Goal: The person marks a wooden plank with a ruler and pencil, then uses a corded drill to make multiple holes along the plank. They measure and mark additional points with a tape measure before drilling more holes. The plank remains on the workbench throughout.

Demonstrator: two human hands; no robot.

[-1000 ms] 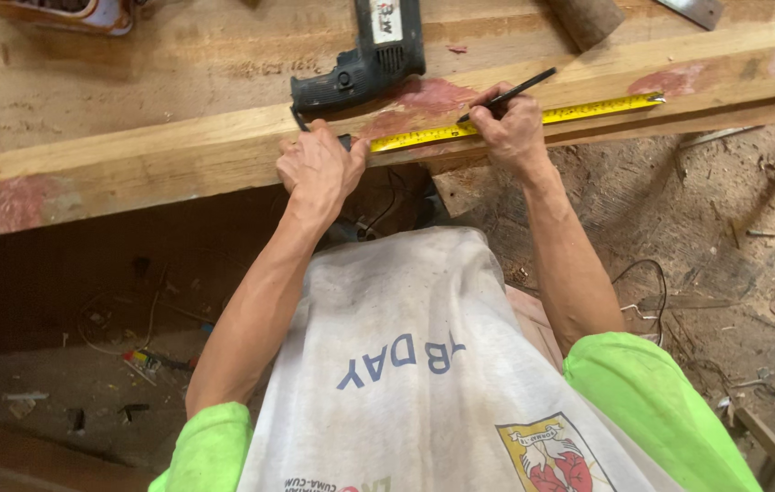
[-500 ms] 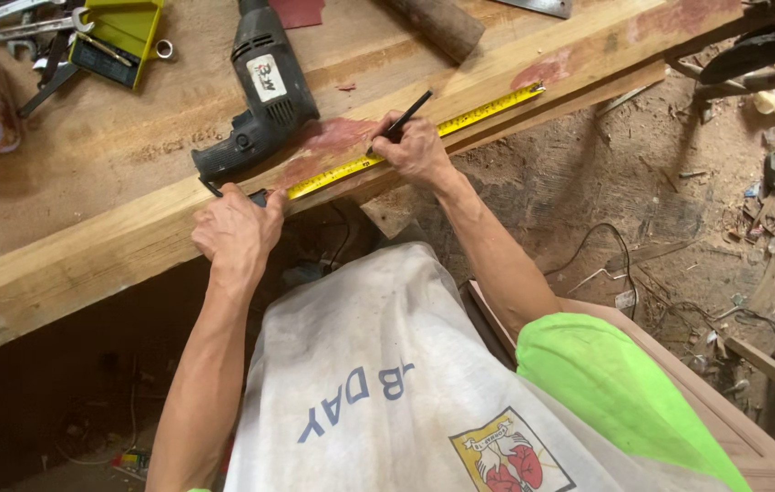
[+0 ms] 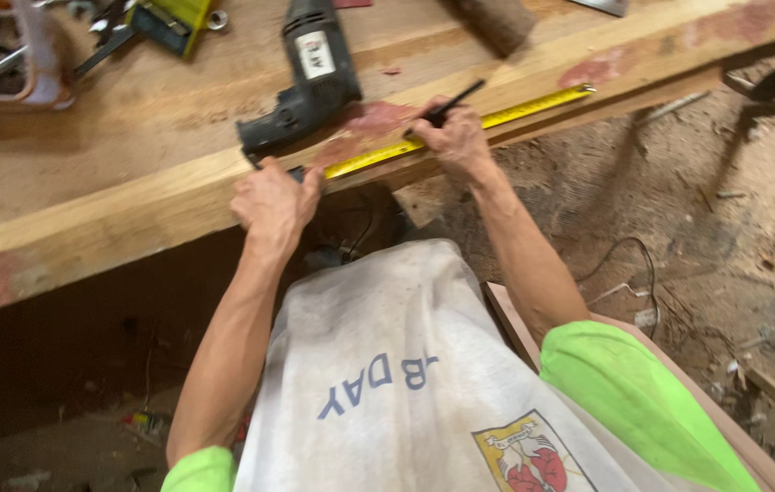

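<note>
My left hand [image 3: 273,202] is closed on the tape measure case, pinned at the near edge of the wooden beam [image 3: 132,214]. The yellow tape blade [image 3: 460,130] runs along the beam toward my right hand [image 3: 456,137], which grips a black pencil [image 3: 456,100], tip at the blade. Risk: the left hand slips and the blade shifts, putting the mark off. The electric drill [image 3: 310,77] lies just beside the tape and could nudge it.
</note>
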